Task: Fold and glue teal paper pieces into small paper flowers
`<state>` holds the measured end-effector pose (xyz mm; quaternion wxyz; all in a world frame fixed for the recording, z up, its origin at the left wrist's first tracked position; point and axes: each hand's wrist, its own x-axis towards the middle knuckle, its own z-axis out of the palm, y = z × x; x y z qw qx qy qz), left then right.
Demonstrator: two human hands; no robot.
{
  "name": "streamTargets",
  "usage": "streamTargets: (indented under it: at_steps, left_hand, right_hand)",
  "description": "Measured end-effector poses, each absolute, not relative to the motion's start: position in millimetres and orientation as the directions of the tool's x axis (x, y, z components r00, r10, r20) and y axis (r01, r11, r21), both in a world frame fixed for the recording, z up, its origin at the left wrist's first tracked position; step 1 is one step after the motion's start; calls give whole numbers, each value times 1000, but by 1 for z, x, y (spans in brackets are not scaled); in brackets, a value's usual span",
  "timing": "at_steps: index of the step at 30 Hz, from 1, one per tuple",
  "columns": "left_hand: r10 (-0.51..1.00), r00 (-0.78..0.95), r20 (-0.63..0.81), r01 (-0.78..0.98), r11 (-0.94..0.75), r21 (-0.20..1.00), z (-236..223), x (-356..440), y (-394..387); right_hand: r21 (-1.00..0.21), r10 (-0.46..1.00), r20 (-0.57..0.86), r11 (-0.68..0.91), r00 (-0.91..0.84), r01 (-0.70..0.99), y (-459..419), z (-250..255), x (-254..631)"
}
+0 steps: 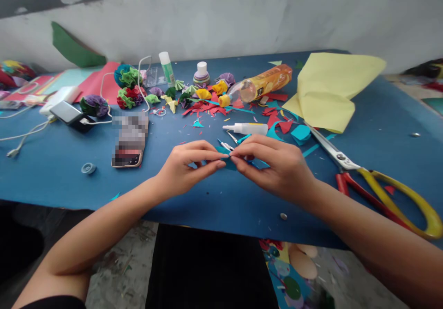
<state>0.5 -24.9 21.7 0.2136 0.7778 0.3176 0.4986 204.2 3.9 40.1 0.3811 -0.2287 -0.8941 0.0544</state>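
Both hands meet over the front middle of the blue table (194, 198). Between the fingertips is a small piece of blue paper (226, 162), partly hidden by the fingers. My left hand (190, 166) pinches it from the left. My right hand (273, 166) pinches its other side, thumb against forefinger. Just behind the fingers lie small scissors (226, 146), mostly covered by my right hand. A white glue bottle (251, 129) with a narrow tip rests on its side beyond them. Blue paper pieces (301, 134) lie to the right of it.
Large scissors (341, 156) with red and yellow handles lie right, under yellow paper (321, 89). An orange-labelled bottle (266, 85) lies behind red scraps (207, 109). A glue stick (166, 69) stands near paper flowers (128, 78). A phone (129, 140) and white cables (44, 126) are left.
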Motion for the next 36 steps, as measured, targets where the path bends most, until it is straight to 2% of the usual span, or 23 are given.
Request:
streamTargets:
  at_steps: [14,23,27,31,36]
  left_hand:
    - [654,275,705,375,-748,547,19,1,-23]
    - [676,333,658,368,-735,569,19,0,-26]
    - [679,396,619,377,-734,564,18,1,-27]
    - [674,435,598,390,-739,549,13,2,-29]
    - [668,406,623,393,-743,541,13,3,-29]
  right_hand:
    - [-167,360,663,926,-656,340,4,38,204]
    - [-199,367,616,929,-697,313,-2,36,202]
    - [-266,386,585,922,-713,280,-6,32,199]
    - [-401,436,539,885,-721,236,-9,25,196]
    - [-524,495,534,830,-685,191,-8,23,194]
